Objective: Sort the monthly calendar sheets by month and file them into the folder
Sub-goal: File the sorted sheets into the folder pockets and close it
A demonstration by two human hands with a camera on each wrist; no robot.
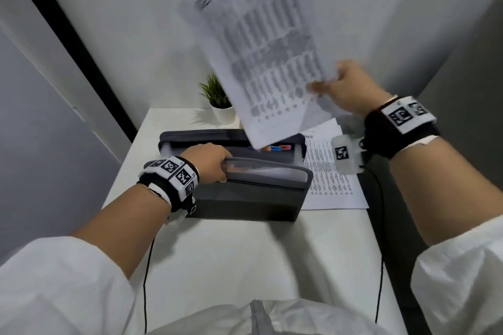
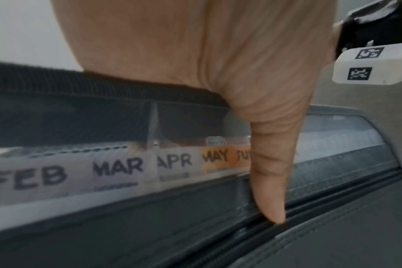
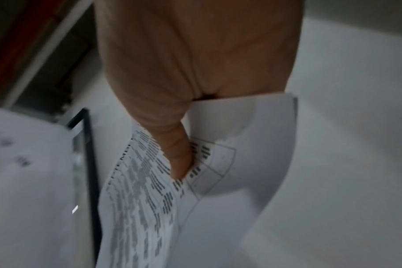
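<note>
- Grey expanding folder (image 1: 245, 190): your left hand (image 1: 209, 162) is gripping its front wall, holding the pockets open.
- Your right hand (image 1: 351, 91) is pinching one calendar sheet (image 1: 261, 43) overhead; filing it likely needs the matching month tab.

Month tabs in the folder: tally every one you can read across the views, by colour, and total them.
White or pale tabs: 3, FEB, MAR, APR
Orange tabs: 1, MAY
Blue tabs: 1, NOV
Pink tabs: 1, DEC
Total: 6 readable; others are cut off or hidden.
</note>
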